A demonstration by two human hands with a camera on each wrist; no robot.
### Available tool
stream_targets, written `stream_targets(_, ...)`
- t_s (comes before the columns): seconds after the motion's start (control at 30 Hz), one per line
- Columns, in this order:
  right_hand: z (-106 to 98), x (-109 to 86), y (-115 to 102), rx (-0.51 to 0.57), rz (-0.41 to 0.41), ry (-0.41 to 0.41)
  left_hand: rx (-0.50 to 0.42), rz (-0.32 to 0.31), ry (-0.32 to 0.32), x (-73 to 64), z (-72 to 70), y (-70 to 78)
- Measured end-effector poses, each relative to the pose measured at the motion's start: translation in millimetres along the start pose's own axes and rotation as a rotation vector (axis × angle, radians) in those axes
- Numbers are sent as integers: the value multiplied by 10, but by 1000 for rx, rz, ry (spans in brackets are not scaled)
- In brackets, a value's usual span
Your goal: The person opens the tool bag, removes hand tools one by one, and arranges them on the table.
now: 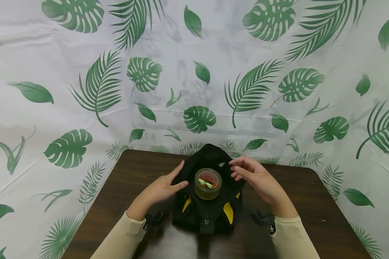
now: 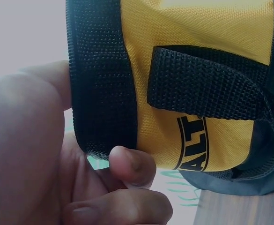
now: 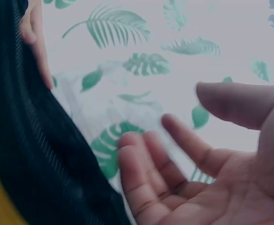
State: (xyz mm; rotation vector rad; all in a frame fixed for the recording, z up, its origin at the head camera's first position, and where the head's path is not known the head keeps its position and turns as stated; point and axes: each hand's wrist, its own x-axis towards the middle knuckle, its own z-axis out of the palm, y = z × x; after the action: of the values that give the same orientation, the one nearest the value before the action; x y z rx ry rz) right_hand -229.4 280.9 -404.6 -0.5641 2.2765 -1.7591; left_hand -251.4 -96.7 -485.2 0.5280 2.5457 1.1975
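Note:
A black and yellow tool bag [image 1: 209, 154] with a zipper and black webbing stands open on the table. A roll of clear packing tape [image 1: 207, 194] lies at its mouth, with green and red items showing through the ring. My left hand [image 1: 163, 189] grips the left rim, its thumb over the edge; in the left wrist view the fingers [image 2: 132, 168] bend beside the bag's yellow side [image 2: 193, 23]. Just off the right rim, my right hand [image 1: 256, 176] hangs with loosely bent fingers and holds nothing. Most of the bag's inside is hidden.
The dark wooden table [image 1: 116, 201] carries the bag near its middle. Behind it hangs a white sheet [image 1: 168, 46] printed with green leaves. A black strap [image 1: 153, 219] is on the left wrist, and another strap [image 1: 264, 220] on the right. A tiny pale speck [image 1: 323, 220] lies at right.

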Motion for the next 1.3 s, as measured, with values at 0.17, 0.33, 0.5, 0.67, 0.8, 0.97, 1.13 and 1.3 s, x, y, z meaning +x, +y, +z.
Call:
stream_targets(0.17, 163, 196, -159, -121, 94, -67, 4, 3, 0, -7, -11, -1)
stream_targets(0.33, 290, 339, -260, -218, 168, -96, 3, 5, 4, -4, -15, 10)
stream_targets(0.5, 407, 498, -287, -301, 217, -118, -14, 4, 7, -17, -8, 11)
stream_targets(0.67, 469, 607, -234, -365, 275, -160, -24, 2, -13, -53, 21, -19)
stream_targets(0.8, 486, 659, -202, -378, 319, -149, -23, 5, -5, -64, 24, -12)
stream_targets(0.97, 544, 739, -176, -350, 323, -156, -17, 2, 4, -85, -5, 6)
stream_targets(1.13, 624, 802, -135, -410, 337, -207, -12, 2, 9, -84, -24, 28)
stream_targets(1.3, 687, 816, -62, -536, 363, -270, 5, 12, 6, -49, -4, 37)
